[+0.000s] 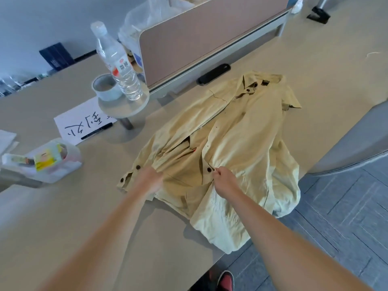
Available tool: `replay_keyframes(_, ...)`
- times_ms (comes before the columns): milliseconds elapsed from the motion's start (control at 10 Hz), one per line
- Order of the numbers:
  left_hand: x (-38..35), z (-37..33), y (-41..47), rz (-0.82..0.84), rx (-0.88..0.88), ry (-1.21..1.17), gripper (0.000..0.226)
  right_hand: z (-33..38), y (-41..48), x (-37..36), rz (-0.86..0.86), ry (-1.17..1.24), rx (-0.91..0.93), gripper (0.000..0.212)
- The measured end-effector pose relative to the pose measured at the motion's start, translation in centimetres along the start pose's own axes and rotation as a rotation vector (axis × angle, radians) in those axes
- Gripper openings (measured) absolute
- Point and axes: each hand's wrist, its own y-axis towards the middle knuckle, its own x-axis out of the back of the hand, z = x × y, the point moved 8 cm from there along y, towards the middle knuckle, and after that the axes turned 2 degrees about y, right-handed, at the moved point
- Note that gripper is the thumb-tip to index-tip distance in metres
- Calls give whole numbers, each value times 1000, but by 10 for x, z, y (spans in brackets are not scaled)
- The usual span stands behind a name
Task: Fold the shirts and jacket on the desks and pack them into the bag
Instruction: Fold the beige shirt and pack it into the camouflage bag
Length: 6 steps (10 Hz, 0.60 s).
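Note:
A pale yellow-beige button shirt (235, 131) lies spread front-up on the desk (63, 217), collar at the far end, its lower hem hanging over the desk's near right edge. My left hand (150, 178) is blurred and grips a bunch of the fabric at the shirt's left side, next to a buttoned cuff. My right hand (223, 178) pinches the front placket just beside a dark button. No bag for packing is clearly in view.
A water bottle (117, 61) and a tape roll (106, 87) stand on a small round stand. A written paper (81, 122) with a pen, a plastic bag of items (48, 160), a brown divider panel (199, 36) and a grey chair (357, 139) surround the shirt.

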Motion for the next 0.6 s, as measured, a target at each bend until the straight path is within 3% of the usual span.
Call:
replay_keyframes(100, 19, 32, -20, -136, 103, -143, 19, -4, -18, -18, 32, 91, 19, 27)
replay_keyframes(200, 21, 35, -35, -190, 103, -108, 43, -10, -32, -26, 8, 160, 12, 29)
replay_keyframes(400, -19, 7, -79, -100, -101, 92, 44, -20, -48, -26, -82, 128, -23, 35)
replay_keyframes(500, -28, -4, -79, -135, -229, 22, 41, -29, -47, -19, -157, 144, -100, 27)
replay_keyframes(600, -31, -20, -89, -11, -261, -187, 24, -30, -52, -12, -211, 221, -147, 23)
